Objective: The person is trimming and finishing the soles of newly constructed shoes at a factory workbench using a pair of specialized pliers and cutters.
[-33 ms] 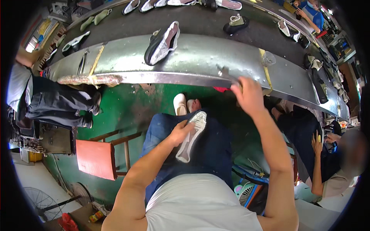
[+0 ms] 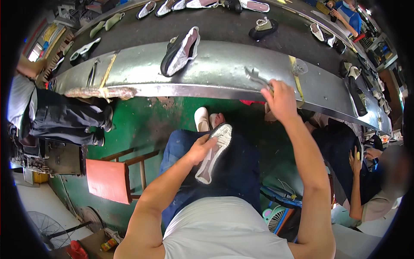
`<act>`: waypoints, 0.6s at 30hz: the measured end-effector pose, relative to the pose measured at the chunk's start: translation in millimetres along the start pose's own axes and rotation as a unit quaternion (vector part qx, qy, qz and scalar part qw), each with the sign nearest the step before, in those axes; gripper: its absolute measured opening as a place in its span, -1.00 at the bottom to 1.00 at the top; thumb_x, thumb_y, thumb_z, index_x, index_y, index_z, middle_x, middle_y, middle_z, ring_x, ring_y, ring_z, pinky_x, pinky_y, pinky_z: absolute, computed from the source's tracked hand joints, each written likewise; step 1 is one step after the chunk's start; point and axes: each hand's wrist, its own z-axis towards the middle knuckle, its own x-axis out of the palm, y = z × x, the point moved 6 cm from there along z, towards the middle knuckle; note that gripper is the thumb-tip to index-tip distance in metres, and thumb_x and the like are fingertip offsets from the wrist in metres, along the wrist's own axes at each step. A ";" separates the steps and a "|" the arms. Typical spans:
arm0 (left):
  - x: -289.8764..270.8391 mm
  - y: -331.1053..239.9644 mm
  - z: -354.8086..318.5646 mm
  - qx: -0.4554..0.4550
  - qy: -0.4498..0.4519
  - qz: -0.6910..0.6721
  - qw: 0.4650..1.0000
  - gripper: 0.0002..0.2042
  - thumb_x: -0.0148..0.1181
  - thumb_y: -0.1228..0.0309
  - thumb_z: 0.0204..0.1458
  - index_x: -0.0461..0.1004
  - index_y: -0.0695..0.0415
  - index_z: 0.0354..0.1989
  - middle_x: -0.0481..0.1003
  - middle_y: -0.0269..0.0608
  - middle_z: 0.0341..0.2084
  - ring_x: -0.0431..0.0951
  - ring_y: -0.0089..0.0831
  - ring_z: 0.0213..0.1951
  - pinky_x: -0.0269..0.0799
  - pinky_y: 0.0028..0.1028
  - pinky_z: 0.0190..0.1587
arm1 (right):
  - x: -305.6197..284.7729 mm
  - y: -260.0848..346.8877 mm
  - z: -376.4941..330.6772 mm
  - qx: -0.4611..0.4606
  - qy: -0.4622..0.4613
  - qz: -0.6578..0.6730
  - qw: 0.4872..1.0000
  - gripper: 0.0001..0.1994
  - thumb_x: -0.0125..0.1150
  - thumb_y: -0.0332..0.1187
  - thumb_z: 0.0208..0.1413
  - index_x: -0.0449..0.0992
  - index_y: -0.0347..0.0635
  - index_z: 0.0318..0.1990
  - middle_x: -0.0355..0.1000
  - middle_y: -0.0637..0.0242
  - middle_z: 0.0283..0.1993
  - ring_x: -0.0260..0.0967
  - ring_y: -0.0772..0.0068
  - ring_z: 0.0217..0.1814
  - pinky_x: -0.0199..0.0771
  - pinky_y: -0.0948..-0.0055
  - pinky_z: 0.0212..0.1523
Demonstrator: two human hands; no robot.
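Observation:
In my left hand (image 2: 200, 149) is a shoe (image 2: 223, 136) with a white patterned upper and a dark edge. It rests over my lap, toe pointing away, fingers wrapped around its left side and thumb at the opening. My right hand (image 2: 281, 101) is raised by the bench edge, closed around the handles of metal pliers (image 2: 256, 76). Their jaws point up and left over the metal ledge, apart from the shoe. Another black and white shoe (image 2: 181, 52) lies on the ledge ahead of me.
A long metal bench (image 2: 142, 64) crosses in front, its dark belt (image 2: 224, 28) bearing several shoes. A stool with an orange-red seat (image 2: 108, 180) stands at my left. People sit or stand on both sides. A small green fan (image 2: 272, 216) is low at my right.
My right hand has shifted slightly, and the pliers, blurred before, show more sharply. The left hand and its shoe have barely moved.

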 end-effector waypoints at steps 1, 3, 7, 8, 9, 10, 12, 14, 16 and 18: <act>8.1 -27.7 -1.9 0.024 0.009 -0.021 0.999 -0.54 0.13 0.22 0.29 0.40 0.34 0.19 0.55 -0.26 -0.13 0.51 -0.52 -0.17 0.46 -0.44 -0.06 | 7.8 -22.5 11.6 0.008 -0.015 -0.043 0.999 -0.60 0.24 -0.08 0.17 0.47 -0.25 -0.06 0.48 0.06 -0.12 0.41 -0.11 -0.08 0.36 0.02 -0.05; 20.0 -92.8 -2.6 0.039 -0.016 -0.016 0.999 -0.51 0.15 0.22 0.27 0.37 0.38 0.21 0.54 -0.17 -0.07 0.53 -0.50 -0.14 0.48 -0.45 -0.06 | 20.5 -60.4 29.3 0.040 -0.013 -0.033 0.999 -0.60 0.24 -0.08 0.17 0.47 -0.25 -0.07 0.48 0.05 -0.12 0.40 -0.09 -0.05 0.35 0.03 -0.01; 44.7 -237.8 36.1 0.116 -0.030 0.040 0.992 -0.37 0.26 0.16 0.18 0.31 0.43 0.24 0.53 -0.01 0.01 0.56 -0.39 -0.04 0.49 -0.41 0.02 | 28.8 -73.5 43.4 0.120 0.029 -0.038 0.992 -0.60 0.25 -0.09 0.15 0.47 -0.25 -0.07 0.47 0.06 -0.11 0.39 -0.04 0.02 0.33 0.07 0.06; 63.8 -276.9 48.7 0.170 -0.061 0.085 0.980 -0.34 0.26 0.13 0.17 0.30 0.45 0.25 0.53 0.04 0.02 0.56 -0.34 -0.03 0.47 -0.40 0.06 | 29.8 -81.4 38.4 0.113 0.007 -0.020 0.993 -0.61 0.27 -0.10 0.13 0.47 -0.26 -0.08 0.47 0.08 -0.11 0.37 -0.04 0.03 0.33 0.06 0.04; 76.9 -311.1 67.1 0.223 -0.091 0.128 0.962 -0.31 0.26 0.11 0.15 0.28 0.47 0.25 0.52 0.09 0.03 0.55 -0.29 -0.02 0.45 -0.39 0.09 | 27.7 -85.5 36.4 0.116 0.004 -0.022 0.993 -0.61 0.27 -0.10 0.13 0.47 -0.26 -0.08 0.47 0.08 -0.11 0.37 -0.04 0.03 0.33 0.06 0.04; 76.4 -344.6 95.9 0.253 -0.085 0.252 0.930 -0.27 0.24 0.06 0.14 0.26 0.47 0.26 0.51 0.16 0.05 0.57 -0.21 -0.01 0.43 -0.36 0.12 | 24.7 -79.8 40.0 0.114 0.000 -0.003 0.994 -0.61 0.27 -0.11 0.13 0.47 -0.26 -0.09 0.46 0.09 -0.11 0.37 -0.03 0.03 0.33 0.05 0.03; 88.7 -399.2 156.8 0.302 -0.096 0.468 0.825 -0.25 0.19 -0.01 0.12 0.27 0.45 0.25 0.50 0.27 0.04 0.58 -0.06 0.02 0.41 -0.29 0.16 | 21.0 -78.0 39.6 0.111 -0.017 0.008 0.994 -0.63 0.28 -0.14 0.11 0.47 -0.26 -0.10 0.45 0.08 -0.12 0.36 -0.04 0.00 0.31 0.06 0.01; 110.3 -426.3 198.0 0.326 -0.139 0.624 0.697 -0.32 0.15 0.00 0.12 0.33 0.40 0.20 0.55 0.25 -0.08 0.59 0.00 -0.02 0.44 -0.21 0.10 | 22.0 -78.1 40.0 0.119 -0.013 0.011 0.993 -0.64 0.28 -0.14 0.11 0.47 -0.25 -0.11 0.45 0.08 -0.14 0.36 -0.04 -0.01 0.31 0.06 0.01; 126.1 -431.7 234.3 0.319 -0.148 0.739 0.575 -0.41 0.17 0.03 0.13 0.37 0.28 0.16 0.58 0.12 -0.09 0.56 0.02 0.00 0.41 -0.12 0.10 | 22.7 -79.2 39.5 0.130 0.005 0.028 0.991 -0.61 0.30 -0.13 0.10 0.47 -0.28 -0.09 0.45 0.06 -0.14 0.35 -0.06 -0.02 0.31 0.06 0.02; 118.0 -425.8 269.5 0.354 -0.166 0.797 0.460 -0.44 0.13 -0.01 0.15 0.37 0.23 0.12 0.55 0.05 -0.03 0.52 -0.05 0.08 0.35 -0.13 0.15 | 25.8 -76.1 42.9 0.137 0.023 0.041 0.989 -0.58 0.31 -0.13 0.10 0.46 -0.30 -0.06 0.44 0.05 -0.13 0.35 -0.05 -0.01 0.33 0.05 0.03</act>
